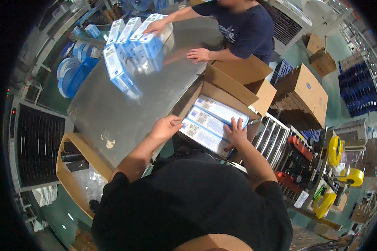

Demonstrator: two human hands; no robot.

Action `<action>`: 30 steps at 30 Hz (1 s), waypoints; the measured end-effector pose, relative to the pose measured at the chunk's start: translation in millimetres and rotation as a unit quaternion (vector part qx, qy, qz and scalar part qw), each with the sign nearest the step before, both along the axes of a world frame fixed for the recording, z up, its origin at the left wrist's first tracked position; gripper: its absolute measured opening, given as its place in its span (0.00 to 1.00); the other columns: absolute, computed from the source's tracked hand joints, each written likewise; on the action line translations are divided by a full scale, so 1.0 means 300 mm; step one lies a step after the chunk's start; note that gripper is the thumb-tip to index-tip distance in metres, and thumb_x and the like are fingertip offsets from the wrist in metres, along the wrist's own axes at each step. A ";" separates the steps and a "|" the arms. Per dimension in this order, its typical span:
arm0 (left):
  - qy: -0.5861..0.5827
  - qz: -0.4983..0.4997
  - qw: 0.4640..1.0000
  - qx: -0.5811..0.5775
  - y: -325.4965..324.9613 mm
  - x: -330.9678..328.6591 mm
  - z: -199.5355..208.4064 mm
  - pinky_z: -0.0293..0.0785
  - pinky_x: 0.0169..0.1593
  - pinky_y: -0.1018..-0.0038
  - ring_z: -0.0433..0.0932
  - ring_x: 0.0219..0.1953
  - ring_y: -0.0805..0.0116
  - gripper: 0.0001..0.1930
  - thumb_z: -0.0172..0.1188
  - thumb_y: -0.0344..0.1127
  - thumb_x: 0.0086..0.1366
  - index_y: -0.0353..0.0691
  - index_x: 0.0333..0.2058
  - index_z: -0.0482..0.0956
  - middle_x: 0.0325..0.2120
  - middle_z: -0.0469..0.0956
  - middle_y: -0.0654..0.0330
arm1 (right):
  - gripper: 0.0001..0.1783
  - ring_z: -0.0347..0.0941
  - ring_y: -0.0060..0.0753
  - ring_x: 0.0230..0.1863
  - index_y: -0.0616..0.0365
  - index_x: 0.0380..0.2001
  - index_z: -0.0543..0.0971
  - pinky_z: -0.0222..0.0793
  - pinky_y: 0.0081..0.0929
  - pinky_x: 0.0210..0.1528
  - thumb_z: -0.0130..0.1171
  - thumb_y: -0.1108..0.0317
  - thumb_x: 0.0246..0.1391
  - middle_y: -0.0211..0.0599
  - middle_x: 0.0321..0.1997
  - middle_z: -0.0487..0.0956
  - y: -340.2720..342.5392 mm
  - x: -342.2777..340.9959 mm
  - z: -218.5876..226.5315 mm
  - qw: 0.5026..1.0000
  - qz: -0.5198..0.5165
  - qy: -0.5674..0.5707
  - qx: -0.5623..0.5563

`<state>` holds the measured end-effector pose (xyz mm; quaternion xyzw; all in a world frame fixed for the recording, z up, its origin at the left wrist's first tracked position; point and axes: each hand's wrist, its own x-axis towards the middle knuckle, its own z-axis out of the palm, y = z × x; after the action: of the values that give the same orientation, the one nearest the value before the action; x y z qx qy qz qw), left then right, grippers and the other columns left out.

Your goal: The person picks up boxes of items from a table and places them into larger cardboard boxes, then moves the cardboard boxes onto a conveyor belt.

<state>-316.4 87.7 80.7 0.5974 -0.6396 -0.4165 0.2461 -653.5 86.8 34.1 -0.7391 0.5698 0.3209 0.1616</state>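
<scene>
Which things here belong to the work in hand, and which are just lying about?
Work in hand:
open carton, left hand at its edge
blue-and-white boxes inside, right hand on them
similar boxes on the metal table

Seemingly just lying about:
blue bin left of the table
large carton at right
yellow rolls, untouched

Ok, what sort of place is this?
Probably a factory or warehouse packing area: there's a roller conveyor, yellow rolls resembling tape, and an open cardboard carton holding blue-and-white boxes.
</scene>
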 end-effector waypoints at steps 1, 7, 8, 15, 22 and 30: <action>-0.004 -0.022 1.000 -0.003 -0.035 -0.023 0.001 0.71 0.30 0.77 0.73 0.24 0.77 0.19 0.66 0.43 0.58 0.36 0.43 0.79 0.23 0.78 0.63 | 0.70 0.26 0.69 0.72 0.41 0.70 0.47 0.36 0.70 0.66 0.74 0.37 0.24 0.47 0.75 0.27 0.003 -0.027 -0.119 0.999 -0.015 0.028 0.028; -0.111 -0.183 0.977 -0.009 -0.204 0.020 -0.089 0.60 0.63 0.63 0.61 0.62 0.49 0.56 0.75 0.52 0.40 0.37 0.64 0.54 0.60 0.60 0.40 | 0.28 0.66 0.40 0.61 0.50 0.58 0.68 0.53 0.55 0.64 0.57 0.61 0.52 0.37 0.58 0.72 0.068 -0.070 0.047 0.890 -0.217 -0.159 -0.369; -0.093 -0.267 0.959 -0.009 -0.214 0.000 -0.147 0.58 0.65 0.63 0.58 0.64 0.46 0.60 0.76 0.52 0.38 0.37 0.65 0.48 0.62 0.56 0.38 | 0.27 0.71 0.44 0.54 0.51 0.56 0.68 0.60 0.52 0.59 0.56 0.60 0.53 0.39 0.52 0.76 0.095 -0.085 0.072 0.813 -0.391 -0.242 -0.357; -0.186 -0.577 0.771 0.198 -0.407 -0.270 -0.344 0.63 0.60 0.59 0.68 0.58 0.51 0.54 0.68 0.53 0.45 0.47 0.67 0.49 0.54 0.69 0.41 | 0.28 0.68 0.49 0.55 0.52 0.54 0.69 0.62 0.42 0.58 0.60 0.60 0.49 0.46 0.49 0.75 -0.046 -0.066 -0.172 0.938 -0.141 -0.267 -0.170; -0.184 -0.145 0.971 -0.039 -0.285 -0.255 -0.438 0.65 0.59 0.57 0.60 0.61 0.43 0.56 0.75 0.42 0.44 0.44 0.67 0.46 0.62 0.52 0.42 | 0.36 0.59 0.47 0.62 0.53 0.62 0.62 0.45 0.57 0.66 0.58 0.61 0.49 0.42 0.55 0.68 -0.011 -0.073 -0.251 0.862 -0.185 -0.053 -0.468; -0.215 -0.097 0.968 0.083 -0.066 -0.333 -0.498 0.68 0.54 0.56 0.68 0.55 0.42 0.37 0.58 0.41 0.63 0.46 0.67 0.50 0.55 0.65 0.40 | 0.40 0.46 0.41 0.72 0.54 0.64 0.61 0.32 0.63 0.68 0.51 0.42 0.55 0.38 0.69 0.57 0.314 -0.109 -0.353 0.912 -0.216 -0.240 -0.251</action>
<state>-416.3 67.8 -68.7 0.6263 -0.6955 -0.3520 0.0107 -686.1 180.9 -71.8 -0.6693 0.7211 -0.0628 0.1677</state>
